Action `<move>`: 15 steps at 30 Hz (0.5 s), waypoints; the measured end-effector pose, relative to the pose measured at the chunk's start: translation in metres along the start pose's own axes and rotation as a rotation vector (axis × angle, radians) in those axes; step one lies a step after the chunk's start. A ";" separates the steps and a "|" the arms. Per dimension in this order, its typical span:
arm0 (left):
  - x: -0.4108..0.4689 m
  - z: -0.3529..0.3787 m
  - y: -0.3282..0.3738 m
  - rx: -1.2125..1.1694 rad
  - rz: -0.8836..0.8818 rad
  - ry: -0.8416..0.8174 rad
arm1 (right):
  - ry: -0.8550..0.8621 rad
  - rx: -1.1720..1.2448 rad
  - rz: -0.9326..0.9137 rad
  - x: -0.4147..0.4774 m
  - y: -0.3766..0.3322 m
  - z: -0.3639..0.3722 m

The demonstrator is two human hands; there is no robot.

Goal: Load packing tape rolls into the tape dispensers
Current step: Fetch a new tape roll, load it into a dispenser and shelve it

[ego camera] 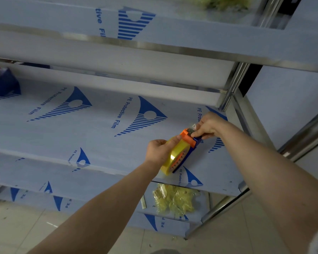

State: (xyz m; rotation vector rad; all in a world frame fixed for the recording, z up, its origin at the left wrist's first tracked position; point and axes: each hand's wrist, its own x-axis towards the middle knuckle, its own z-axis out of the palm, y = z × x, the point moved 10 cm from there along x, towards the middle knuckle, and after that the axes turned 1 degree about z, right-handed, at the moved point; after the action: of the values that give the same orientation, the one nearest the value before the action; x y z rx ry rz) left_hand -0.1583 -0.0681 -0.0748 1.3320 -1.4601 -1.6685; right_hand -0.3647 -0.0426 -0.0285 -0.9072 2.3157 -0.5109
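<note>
Much of the tape dispenser [188, 143] was hidden. The left hand [159, 151] covered the near side of the roll, and the right hand [208, 125] covered the far end of the tool, so its handle could not be seen. A small crumpled piece of clear film stood up just beside the right fingertips [195, 134]; it was not possible to tell if they held it too. At the left edge a second blue dispenser [3, 83] was cut off by the picture and blurred. The pale scraps [222, 2] on the top level were also blurred.

The dispenser had a dark blue body and an orange front part. A roll of yellowish clear tape [174, 156] sat in it, standing on its edge. The tool was at the front right part of the middle shelf [81, 134], touching the film-covered surface near the front edge.

The left hand had its fingers curled around the roll, with the thumb lying on top near the orange part. The right hand was nearly closed and pinched the front of the dispenser.

On the lower level, a heap of crumpled yellowish tape [174, 198] lay below the tool.
</note>
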 end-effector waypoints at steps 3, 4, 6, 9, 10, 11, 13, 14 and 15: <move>-0.001 0.002 0.003 0.003 0.008 -0.014 | -0.021 0.000 -0.036 -0.005 0.002 0.001; -0.003 0.003 0.005 0.005 0.012 -0.020 | -0.036 0.011 -0.038 -0.005 0.004 0.002; -0.005 0.004 0.006 0.006 0.013 -0.025 | -0.065 0.049 -0.038 -0.006 0.006 0.002; -0.006 0.004 0.007 -0.021 0.007 -0.026 | -0.090 0.131 -0.037 -0.009 0.009 0.004; -0.007 0.004 0.007 -0.030 0.004 -0.026 | -0.093 0.169 -0.025 -0.011 0.011 0.005; -0.006 0.004 0.006 -0.031 0.002 -0.030 | -0.090 0.193 -0.012 -0.013 0.013 0.005; -0.006 0.005 0.006 -0.013 0.010 -0.050 | -0.066 0.231 0.005 -0.016 0.018 0.003; -0.006 0.005 0.006 0.000 0.012 -0.062 | -0.063 0.268 0.007 -0.017 0.019 0.003; -0.006 0.005 0.006 0.012 0.015 -0.070 | -0.065 0.306 0.003 -0.018 0.019 0.003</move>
State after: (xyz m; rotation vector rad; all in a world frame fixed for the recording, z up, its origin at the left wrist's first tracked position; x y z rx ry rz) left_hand -0.1618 -0.0623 -0.0679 1.2782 -1.5182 -1.7150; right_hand -0.3610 -0.0173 -0.0338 -0.7599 2.1054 -0.7973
